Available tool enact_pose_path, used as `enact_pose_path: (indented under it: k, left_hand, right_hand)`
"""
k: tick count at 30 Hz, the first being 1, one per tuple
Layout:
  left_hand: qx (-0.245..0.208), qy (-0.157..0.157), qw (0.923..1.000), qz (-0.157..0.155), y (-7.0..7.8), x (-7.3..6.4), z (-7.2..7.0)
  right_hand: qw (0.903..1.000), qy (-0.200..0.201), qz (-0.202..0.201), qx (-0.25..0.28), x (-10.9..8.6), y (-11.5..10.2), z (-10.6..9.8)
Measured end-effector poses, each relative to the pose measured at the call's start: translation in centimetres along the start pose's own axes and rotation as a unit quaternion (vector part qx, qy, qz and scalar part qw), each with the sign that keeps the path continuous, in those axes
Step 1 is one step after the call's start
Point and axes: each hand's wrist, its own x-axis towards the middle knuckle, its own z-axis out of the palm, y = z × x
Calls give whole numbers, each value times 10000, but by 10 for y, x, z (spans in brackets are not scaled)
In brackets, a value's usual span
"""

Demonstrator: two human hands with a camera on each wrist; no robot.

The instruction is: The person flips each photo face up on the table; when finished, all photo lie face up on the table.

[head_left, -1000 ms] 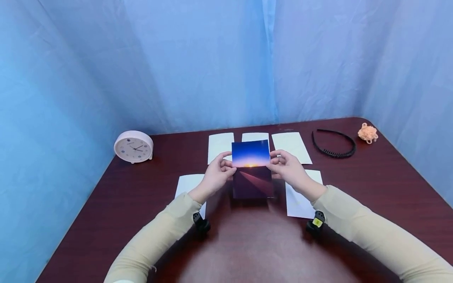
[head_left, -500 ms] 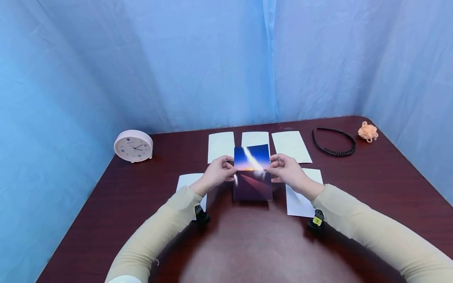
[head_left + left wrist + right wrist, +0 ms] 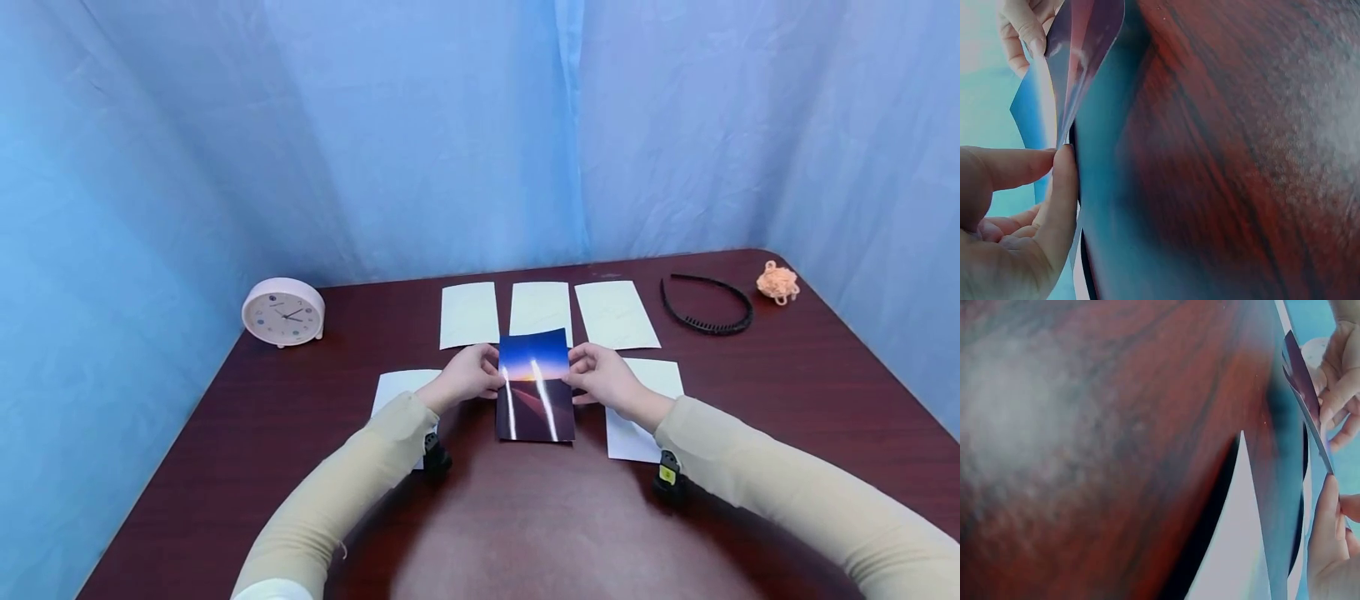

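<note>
Upright in the middle of the head view is a glossy photo print (image 3: 532,408) of a sunset, blue above and dark below, with bright glare streaks. My left hand (image 3: 472,373) pinches its left edge between thumb and fingers. On the opposite edge, my right hand (image 3: 603,382) pinches it the same way. The left wrist view shows the print (image 3: 1063,69) nearly edge-on and bent, with the thumb and a fingertip of the left hand (image 3: 1019,219) meeting on it. In the right wrist view the right hand (image 3: 1332,544) grips the near end of the print (image 3: 1302,387).
White paper sheets lie on the dark wooden table (image 3: 525,517): three in a back row, including the middle sheet (image 3: 540,304), a left sheet (image 3: 401,383) and a right sheet (image 3: 637,433). A clock (image 3: 283,312), black headband (image 3: 708,325) and peach hair tie (image 3: 777,283) stand farther out.
Both hands have brought the photo print down and toward me. Its lower edge sits nearer the front of the table, more of the middle back sheet shows, and the glare has shifted.
</note>
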Motion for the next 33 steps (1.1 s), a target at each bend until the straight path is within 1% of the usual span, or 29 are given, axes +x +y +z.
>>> enact_pose_path:
  k: [5,10,13,21,24,29,33]
  left_hand:
    - [170,-78,9997,-137,-1,0,3]
    - [298,-206,9992,-172,-2,-1,7]
    - [416,-274,9986,-192,-1,-2,8]
    - [1003,-346,9943,-67,-2,-4,8]
    - [1011,-349,9943,-46,-2,-5,9]
    - [888,-417,9951,-83,1,-9,10]
    - [1026,-491,9934,-140,5,-11,11]
  right_hand:
    - [9995,-176,177,-188,1,1,-1]
    - [9979,-370,384,-364,3,4,-3]
    - [9973,-417,401,-456,3,5,-4]
    - [9960,-428,413,-663,3,4,-1]
    - [9953,-425,433,-754,3,4,0]
    - [9934,-395,487,-956,2,2,1]
    - [9927,-364,535,-1023,1,0,2]
